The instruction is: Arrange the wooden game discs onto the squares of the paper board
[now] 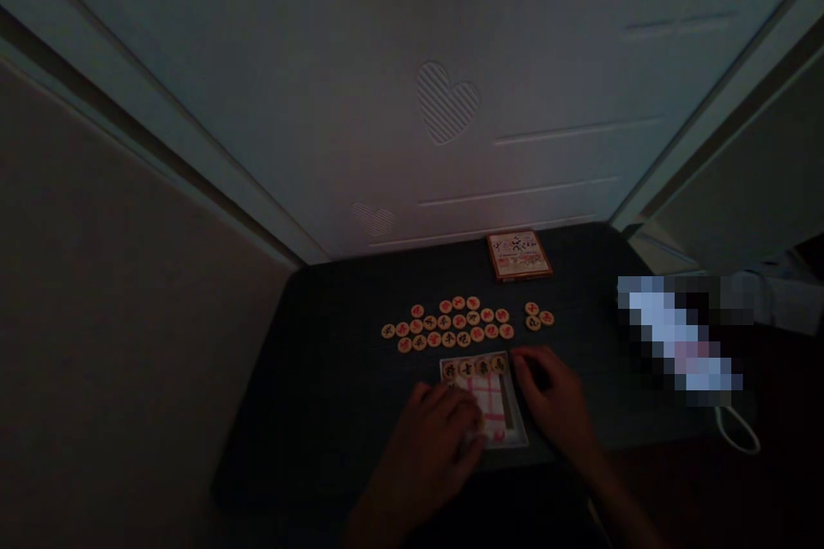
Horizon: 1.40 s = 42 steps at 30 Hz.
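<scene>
An open shallow box (521, 433) lies near the table's front edge, with a pink-lined sheet (489, 399) inside. A row of round Chinese chess pieces (482, 366) sits along its far end. My left hand (444, 425) reaches over the box's left side with bent fingers; a pale piece edge shows at the fingertips, and the palm side is hidden. My right hand (554, 395) is curled beside the box's right edge, its fingertips close to the far right corner. Whether anything is inside its fingers is hidden by the dark.
Beyond the box, several loose Chinese chess pieces (449, 340) lie in rough rows on the dark table (322, 377). A smaller group (533, 322) lies to their right. A printed box lid (518, 256) rests near the white panel (386, 103). A blurred-out object (675, 339) occupies the right end.
</scene>
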Motion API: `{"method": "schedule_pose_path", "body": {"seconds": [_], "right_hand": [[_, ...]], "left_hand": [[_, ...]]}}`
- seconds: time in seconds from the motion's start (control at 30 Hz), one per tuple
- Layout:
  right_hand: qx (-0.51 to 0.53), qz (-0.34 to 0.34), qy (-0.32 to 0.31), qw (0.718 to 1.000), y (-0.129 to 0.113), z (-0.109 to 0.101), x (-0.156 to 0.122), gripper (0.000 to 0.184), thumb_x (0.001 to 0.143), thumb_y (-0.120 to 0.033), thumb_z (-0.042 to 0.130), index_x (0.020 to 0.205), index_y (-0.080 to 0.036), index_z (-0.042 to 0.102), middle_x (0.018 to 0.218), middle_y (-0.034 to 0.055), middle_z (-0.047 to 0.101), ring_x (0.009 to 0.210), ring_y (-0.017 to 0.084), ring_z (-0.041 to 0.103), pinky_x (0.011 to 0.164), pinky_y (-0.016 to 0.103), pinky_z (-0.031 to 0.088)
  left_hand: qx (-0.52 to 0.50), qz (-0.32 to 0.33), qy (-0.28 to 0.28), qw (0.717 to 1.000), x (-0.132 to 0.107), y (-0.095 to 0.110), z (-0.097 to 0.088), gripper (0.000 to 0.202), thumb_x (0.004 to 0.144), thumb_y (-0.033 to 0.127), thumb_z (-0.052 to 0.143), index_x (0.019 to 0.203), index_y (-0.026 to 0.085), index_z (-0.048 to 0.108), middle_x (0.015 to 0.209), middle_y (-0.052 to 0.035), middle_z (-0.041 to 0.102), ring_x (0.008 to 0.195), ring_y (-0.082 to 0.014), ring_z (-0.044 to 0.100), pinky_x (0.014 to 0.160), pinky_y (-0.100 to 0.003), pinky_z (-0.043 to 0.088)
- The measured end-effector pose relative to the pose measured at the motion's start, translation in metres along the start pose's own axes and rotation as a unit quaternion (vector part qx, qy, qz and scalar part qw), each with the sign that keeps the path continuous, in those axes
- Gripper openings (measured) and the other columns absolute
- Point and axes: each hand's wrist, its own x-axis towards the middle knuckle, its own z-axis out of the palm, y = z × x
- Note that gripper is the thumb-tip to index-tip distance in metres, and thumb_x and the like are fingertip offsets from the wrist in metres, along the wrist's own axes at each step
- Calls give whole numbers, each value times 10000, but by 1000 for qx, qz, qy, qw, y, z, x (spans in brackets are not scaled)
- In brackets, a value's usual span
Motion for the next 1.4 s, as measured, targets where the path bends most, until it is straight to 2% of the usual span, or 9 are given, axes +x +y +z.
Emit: {"method": "schedule_pose_path", "body": {"seconds": [0.13, 0.3, 0.53, 0.83, 0.93, 1.0, 1.13, 1.23, 1.4], "right_hand": [[0, 0, 3, 1000, 0, 0, 0, 219, 984, -374, 549, 1046, -238, 710, 978, 54, 749, 879, 218, 710, 780, 327, 554], [-4, 3, -4, 1000, 0, -1, 0, 214, 986, -365, 544, 1022, -235, 710, 975, 53, 750, 870, 216, 709, 783, 324, 548], [-7, 2, -3, 1000, 0, 0, -1, 211, 986, -366, 541, 1000, -236, 707, 970, 53, 749, 873, 216, 709, 778, 318, 545], [-13, -1, -4, 1000, 2, 1, -2, 228, 991, -370, 535, 1077, -242, 703, 978, 54, 749, 878, 224, 708, 782, 328, 545], [-12, 4, -8, 1000, 0, 1, -2, 220, 994, -371, 533, 1050, -241, 700, 994, 56, 746, 900, 224, 707, 793, 330, 545], [-7, 7, -10, 1000, -1, 1, -2, 216, 993, -375, 534, 1028, -238, 697, 995, 57, 745, 906, 222, 706, 801, 330, 546], [-7, 10, -6, 1000, -1, 1, -1, 218, 987, -382, 540, 990, -235, 700, 971, 58, 748, 887, 222, 710, 793, 330, 552], [-8, 9, -1, 1000, -1, 1, -1, 220, 983, -380, 542, 991, -236, 708, 970, 56, 754, 882, 220, 717, 772, 319, 559], [-11, 0, 4, 1000, -1, 1, -1, 237, 978, -383, 548, 1036, -234, 722, 952, 63, 757, 856, 225, 722, 740, 320, 568]], "left_hand": [[-20, -3, -18, 1000, -1, 1, -1, 373, 862, 434, 762, 1186, 290, 646, 1247, -2, 692, 1164, -279, 581, 1058, -481, 337], [-26, 11, -49, 998, -2, -5, 3, 244, 888, 355, 743, 1114, 285, 683, 1177, 6, 723, 1133, -269, 593, 1009, -447, 368], [-22, 6, -41, 999, -6, -10, 8, 158, 903, 298, 724, 1058, 287, 694, 1125, 28, 730, 1113, -239, 605, 1009, -426, 378], [-47, -14, -19, 999, -9, -7, -1, 281, 833, 350, 803, 1082, 307, 680, 1162, 49, 721, 1100, -222, 634, 1040, -440, 420], [-28, -20, 20, 999, -10, -23, -11, 219, 905, 359, 723, 1115, 325, 674, 1185, 37, 720, 1087, -225, 649, 1035, -475, 442], [11, -34, 71, 997, -8, -42, -17, 190, 974, 292, 621, 1155, 325, 665, 1185, 19, 723, 1082, -223, 661, 1025, -491, 459], [68, -77, 171, 980, -6, -87, -24, 213, 991, 305, 580, 1191, 285, 649, 1192, -33, 722, 1102, -249, 665, 977, -490, 514], [81, -104, 192, 973, -7, -109, -25, 216, 990, 320, 577, 1190, 278, 647, 1197, -42, 714, 1108, -254, 662, 975, -483, 534], [82, -144, 214, 963, -10, -126, -23, 253, 976, 360, 583, 1206, 268, 638, 1233, -64, 684, 1150, -267, 640, 1008, -484, 532]]}}
